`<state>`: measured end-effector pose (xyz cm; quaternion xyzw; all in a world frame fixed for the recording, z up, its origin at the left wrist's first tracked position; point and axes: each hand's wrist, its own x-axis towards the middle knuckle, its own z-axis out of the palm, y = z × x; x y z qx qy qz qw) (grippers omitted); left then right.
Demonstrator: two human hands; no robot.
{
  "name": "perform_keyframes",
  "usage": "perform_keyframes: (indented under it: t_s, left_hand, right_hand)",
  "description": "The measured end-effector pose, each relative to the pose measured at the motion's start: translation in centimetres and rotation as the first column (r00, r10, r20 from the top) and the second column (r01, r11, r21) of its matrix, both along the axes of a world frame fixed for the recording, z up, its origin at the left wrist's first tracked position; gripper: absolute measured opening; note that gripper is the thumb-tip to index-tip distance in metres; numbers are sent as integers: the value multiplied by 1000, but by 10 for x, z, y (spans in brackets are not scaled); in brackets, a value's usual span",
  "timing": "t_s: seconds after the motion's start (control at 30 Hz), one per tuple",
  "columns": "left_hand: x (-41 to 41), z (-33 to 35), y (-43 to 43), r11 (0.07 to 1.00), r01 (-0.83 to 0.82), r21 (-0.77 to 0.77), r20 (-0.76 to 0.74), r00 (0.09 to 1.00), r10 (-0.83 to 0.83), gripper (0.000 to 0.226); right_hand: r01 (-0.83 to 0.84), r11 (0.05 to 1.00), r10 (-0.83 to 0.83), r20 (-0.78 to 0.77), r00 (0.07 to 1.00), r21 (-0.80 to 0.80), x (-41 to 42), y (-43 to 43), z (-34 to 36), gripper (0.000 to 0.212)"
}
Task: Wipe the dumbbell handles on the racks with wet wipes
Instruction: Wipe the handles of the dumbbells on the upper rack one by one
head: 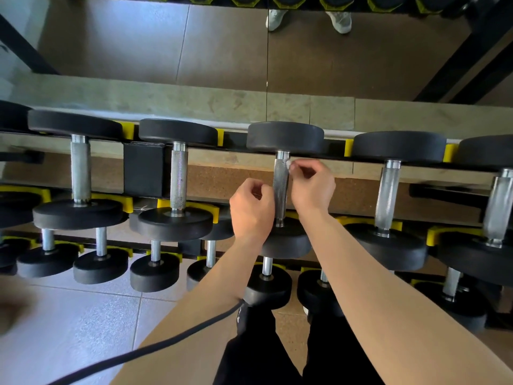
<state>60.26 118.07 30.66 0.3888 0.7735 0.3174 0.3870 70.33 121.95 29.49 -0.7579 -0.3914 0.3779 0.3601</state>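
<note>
Black rack [143, 169], two tiers, yellow cradles [127, 130] along each rail. Far upper tier: large dumbbells [177, 133] in a left-to-right row, knurled handles [80, 168] running near to far, heads seated in cradles. Near lower tier: smaller dumbbells [101, 263], same lie.

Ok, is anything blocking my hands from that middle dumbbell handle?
Nothing visible. The left hand and right hand flank the handle closely, and the right pinches a small white wipe at its upper end.
</note>
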Motion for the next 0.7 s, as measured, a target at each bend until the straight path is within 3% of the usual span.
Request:
perform_keyframes:
  t_s: [0.07, 0.27, 0.4, 0.57, 0.7]
  left_hand:
    - [0, -1, 0, 1000, 8, -2, 2, 1000, -8, 13]
    - [-2, -3, 0, 1000, 5, -13, 5, 1000, -5, 12]
    - [-1, -1, 0, 1000, 10, -7, 0, 1000, -10, 12]
    - [-2, -3, 0, 1000, 13, -1, 2, 1000, -13, 14]
    - [-2, -4, 0, 1000, 5, 4, 10, 1000, -5, 16]
  right_hand:
    - [74, 997, -75, -51, 996, -6, -5, 3, 0, 12]
    - [-52, 994, 45, -73, 996, -97, 7, -9, -4, 11]
    - [59, 995, -68, -122, 990, -74, 0, 10, 2, 13]
    - [-78, 991, 71, -70, 995, -108, 7, -16, 0, 7]
    - [31, 997, -36, -57, 998, -77, 1, 4, 0, 12]
